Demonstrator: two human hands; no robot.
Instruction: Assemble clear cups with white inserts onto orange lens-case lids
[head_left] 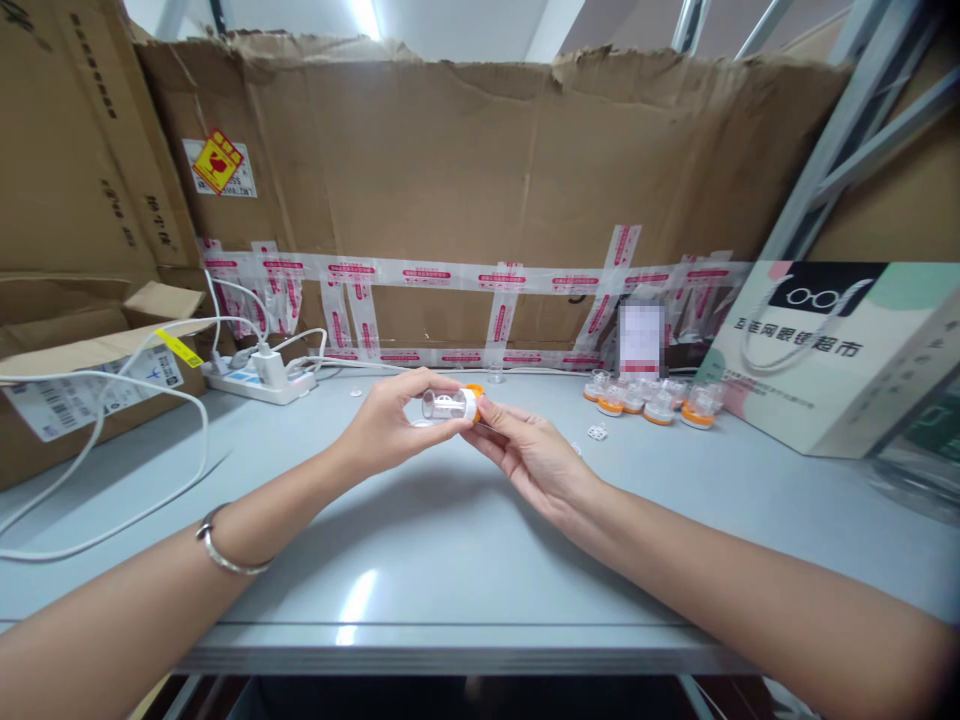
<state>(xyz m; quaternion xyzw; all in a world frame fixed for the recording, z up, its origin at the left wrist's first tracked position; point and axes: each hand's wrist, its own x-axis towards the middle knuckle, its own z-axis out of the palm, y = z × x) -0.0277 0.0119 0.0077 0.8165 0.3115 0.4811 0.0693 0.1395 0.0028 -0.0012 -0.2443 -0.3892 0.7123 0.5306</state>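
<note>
Between my two hands, lying on its side above the table, is a small clear plastic container [441, 405] with a white collar and an orange cap. Its clear end points left and the cap points right. My left hand [382, 420] pinches it near the white collar, thumb below and fingers above. My right hand [534, 455] is closed on the orange cap end, thumb on the near side. Something white shows inside the clear tube, too small to name. To the right of my right hand lies a small white perforated piece [597, 432].
Several similar clear containers with orange bases [658, 405] stand at the right back, before a pixelated card [641, 338]. A paper bag [814, 350] stands farther right. At left are a power strip [296, 386], loose white cables [204, 440] and a cardboard box [67, 400].
</note>
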